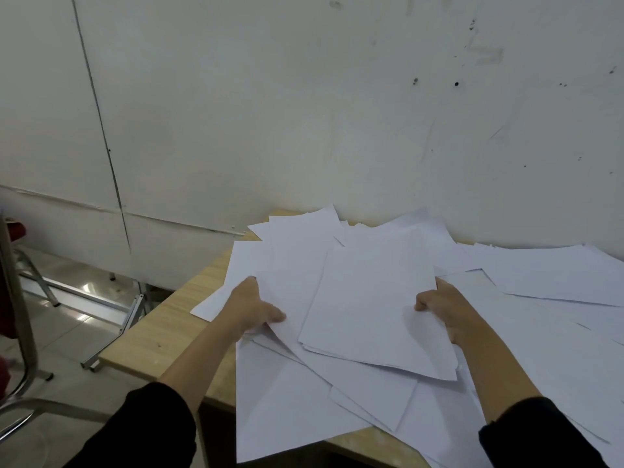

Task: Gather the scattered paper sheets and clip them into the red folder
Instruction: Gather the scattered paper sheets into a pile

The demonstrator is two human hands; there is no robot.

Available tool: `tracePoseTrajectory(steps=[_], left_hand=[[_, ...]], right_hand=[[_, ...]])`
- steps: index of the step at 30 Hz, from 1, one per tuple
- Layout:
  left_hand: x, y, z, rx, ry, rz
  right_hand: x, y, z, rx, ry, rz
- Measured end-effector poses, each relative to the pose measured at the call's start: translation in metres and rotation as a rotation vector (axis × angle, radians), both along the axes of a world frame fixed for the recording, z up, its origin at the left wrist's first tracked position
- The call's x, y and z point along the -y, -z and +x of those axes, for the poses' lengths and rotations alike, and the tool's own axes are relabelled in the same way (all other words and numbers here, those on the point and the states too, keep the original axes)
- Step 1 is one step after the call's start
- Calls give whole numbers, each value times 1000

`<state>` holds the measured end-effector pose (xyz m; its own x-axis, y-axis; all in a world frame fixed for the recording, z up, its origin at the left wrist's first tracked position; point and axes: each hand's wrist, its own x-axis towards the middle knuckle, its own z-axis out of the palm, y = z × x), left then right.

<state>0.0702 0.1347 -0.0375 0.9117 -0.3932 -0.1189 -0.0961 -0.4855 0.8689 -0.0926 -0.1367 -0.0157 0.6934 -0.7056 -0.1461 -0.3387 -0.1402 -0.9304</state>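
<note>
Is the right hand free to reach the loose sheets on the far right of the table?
Probably not yet: the right hand is gripping one side of the stack, with the left hand on the other. Nothing lies over the far-right sheets, so it must let go first.

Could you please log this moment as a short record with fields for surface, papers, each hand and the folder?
surface: light wooden table against a white wall
papers: loose white paper sheets scattered and overlapping across the table
held bundle: uneven stack of sheets gripped from both sides
left hand: grips the stack's left edge
right hand: grips the stack's right edge
red folder: not in view
</note>
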Motion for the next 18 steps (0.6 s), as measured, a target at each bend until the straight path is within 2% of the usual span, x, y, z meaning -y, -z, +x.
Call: tracePoseTrajectory(steps=[2, 6, 8, 11, 14, 15, 18], left_hand=[[-1, -3, 2, 128, -64, -15], [-9, -23, 22, 344, -315, -191], [-12, -25, 35, 394, -349, -161], [-14, -16, 53, 307, -239, -13], [-10, -1, 66, 293, -140, 437], [-9, 1, 67, 287, -144, 518], [-6, -2, 68, 281, -130, 533]], right_hand=[[0, -1, -1, -8, -7, -16], [-1, -4, -1, 0, -41, -33], [-4, -4, 2, 19, -69, -28], [-12, -2, 11, 61, -93, -8], [-21, 1, 23, 77, -126, -4], [-24, 2, 27, 77, -135, -3], [-28, 4, 38, 82, -141, 0]])
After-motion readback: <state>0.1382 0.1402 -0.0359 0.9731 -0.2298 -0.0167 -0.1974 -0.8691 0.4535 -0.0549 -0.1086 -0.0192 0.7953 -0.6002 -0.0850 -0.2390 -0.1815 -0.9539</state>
